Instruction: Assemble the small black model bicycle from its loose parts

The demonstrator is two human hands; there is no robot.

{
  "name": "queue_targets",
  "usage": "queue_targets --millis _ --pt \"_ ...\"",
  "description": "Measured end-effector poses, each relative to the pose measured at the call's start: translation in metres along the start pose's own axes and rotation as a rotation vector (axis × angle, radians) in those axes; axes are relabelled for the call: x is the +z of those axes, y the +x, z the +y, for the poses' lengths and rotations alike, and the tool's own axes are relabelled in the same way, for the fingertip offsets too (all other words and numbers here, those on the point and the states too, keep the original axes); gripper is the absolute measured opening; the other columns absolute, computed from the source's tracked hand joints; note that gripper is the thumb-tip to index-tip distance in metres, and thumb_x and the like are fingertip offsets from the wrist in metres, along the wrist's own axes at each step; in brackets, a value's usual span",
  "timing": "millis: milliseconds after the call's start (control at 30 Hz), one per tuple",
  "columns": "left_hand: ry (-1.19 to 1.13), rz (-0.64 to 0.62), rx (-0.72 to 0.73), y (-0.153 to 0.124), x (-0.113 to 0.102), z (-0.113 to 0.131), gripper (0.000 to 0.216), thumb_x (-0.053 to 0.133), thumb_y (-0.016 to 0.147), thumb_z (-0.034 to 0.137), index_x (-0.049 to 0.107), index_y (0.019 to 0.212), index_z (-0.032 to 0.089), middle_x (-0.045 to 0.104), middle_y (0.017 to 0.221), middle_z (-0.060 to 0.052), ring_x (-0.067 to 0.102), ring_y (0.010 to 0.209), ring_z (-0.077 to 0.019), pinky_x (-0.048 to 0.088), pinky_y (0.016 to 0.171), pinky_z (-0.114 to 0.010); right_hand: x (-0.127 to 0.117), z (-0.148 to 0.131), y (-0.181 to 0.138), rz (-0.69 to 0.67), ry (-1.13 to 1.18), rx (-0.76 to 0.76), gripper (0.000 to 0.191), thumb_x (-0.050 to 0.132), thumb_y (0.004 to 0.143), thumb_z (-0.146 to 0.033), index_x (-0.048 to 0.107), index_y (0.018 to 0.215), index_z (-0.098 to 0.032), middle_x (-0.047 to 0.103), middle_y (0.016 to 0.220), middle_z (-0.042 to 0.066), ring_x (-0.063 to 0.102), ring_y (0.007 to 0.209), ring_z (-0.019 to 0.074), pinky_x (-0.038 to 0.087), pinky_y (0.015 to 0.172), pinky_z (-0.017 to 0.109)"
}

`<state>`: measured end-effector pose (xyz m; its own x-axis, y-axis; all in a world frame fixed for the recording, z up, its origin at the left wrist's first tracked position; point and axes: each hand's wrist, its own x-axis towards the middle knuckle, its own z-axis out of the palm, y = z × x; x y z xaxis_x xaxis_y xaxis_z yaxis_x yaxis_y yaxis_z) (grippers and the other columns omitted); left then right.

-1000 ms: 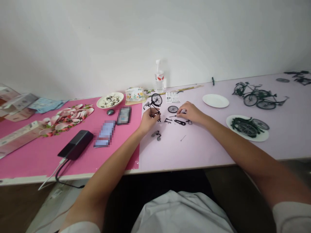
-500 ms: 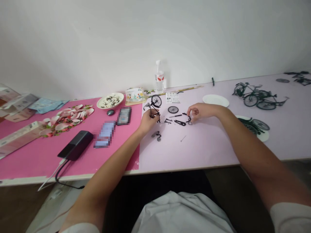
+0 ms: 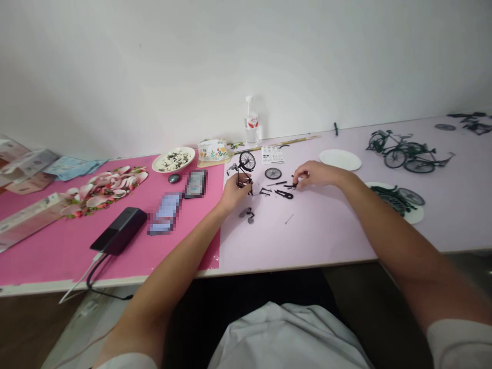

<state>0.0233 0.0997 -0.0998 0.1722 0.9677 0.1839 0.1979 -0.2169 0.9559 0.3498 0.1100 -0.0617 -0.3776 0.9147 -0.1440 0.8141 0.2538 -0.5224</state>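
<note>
My left hand (image 3: 232, 192) is closed around a black model bicycle frame (image 3: 240, 179), which has one spoked wheel (image 3: 247, 161) at its upper end. Between the fingertips of my right hand (image 3: 309, 174) is a small, thin black bicycle part (image 3: 291, 186), low over the table; its exact kind is hard to make out. Around the hands lie a loose spoked wheel (image 3: 273, 173), a dark slender rod (image 3: 278, 183), a flat black slotted piece (image 3: 284, 195) and a small black bracket (image 3: 265, 191). Nearer me are a small dark part with round discs (image 3: 249, 214) and a thin pin (image 3: 289, 219).
Assembled model bicycles (image 3: 407, 151) stand at the right, behind a plate (image 3: 417, 216) bearing another. A white plate (image 3: 340, 159), printed sheet (image 3: 273, 154) and bottle (image 3: 252, 125) are farther back. To the left are phones (image 3: 166, 212), a black device (image 3: 119, 230) and a bowl (image 3: 157, 166).
My right hand has moved slightly left and its fingers have closed on the small black part, which has shifted and turned. The left hand keeps its grip on the frame.
</note>
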Motion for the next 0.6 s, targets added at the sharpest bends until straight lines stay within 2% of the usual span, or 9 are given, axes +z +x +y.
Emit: queue_targets --millis 267,467,600 --pt "0.019 -0.006 -0.011 0.0 -0.001 -0.002 0.029 0.067 0.076 0.012 0.066 0.105 0.015 0.075 0.115 -0.011 0.071 0.089 -0.0181 0.059 0.084 -0.033 0.005 -0.008 -0.001 -0.012 0.011 0.032 0.019 0.085 0.067 -0.039 0.077 0.08 -0.027 0.05 0.071 -0.003 0.047 0.064 0.0152 0.031 0.063 0.032" --pt "0.021 -0.015 -0.006 0.0 -0.001 -0.001 0.03 0.066 0.076 0.013 0.066 0.106 0.014 0.075 0.115 -0.012 0.071 0.093 -0.0189 0.058 0.085 -0.033 0.003 -0.004 -0.001 0.063 -0.015 0.066 0.023 0.086 0.07 -0.045 0.076 0.08 -0.027 0.051 0.07 -0.003 0.045 0.063 0.015 0.03 0.064 0.033" --pt "0.021 -0.012 -0.007 0.001 -0.001 -0.002 0.03 0.067 0.075 0.014 0.067 0.105 0.015 0.074 0.113 -0.011 0.071 0.091 -0.0193 0.057 0.086 -0.035 0.004 0.004 0.0 0.118 -0.044 0.069 0.027 0.084 0.074 -0.048 0.077 0.087 -0.026 0.055 0.073 -0.001 0.049 0.067 0.017 0.033 0.066 0.032"
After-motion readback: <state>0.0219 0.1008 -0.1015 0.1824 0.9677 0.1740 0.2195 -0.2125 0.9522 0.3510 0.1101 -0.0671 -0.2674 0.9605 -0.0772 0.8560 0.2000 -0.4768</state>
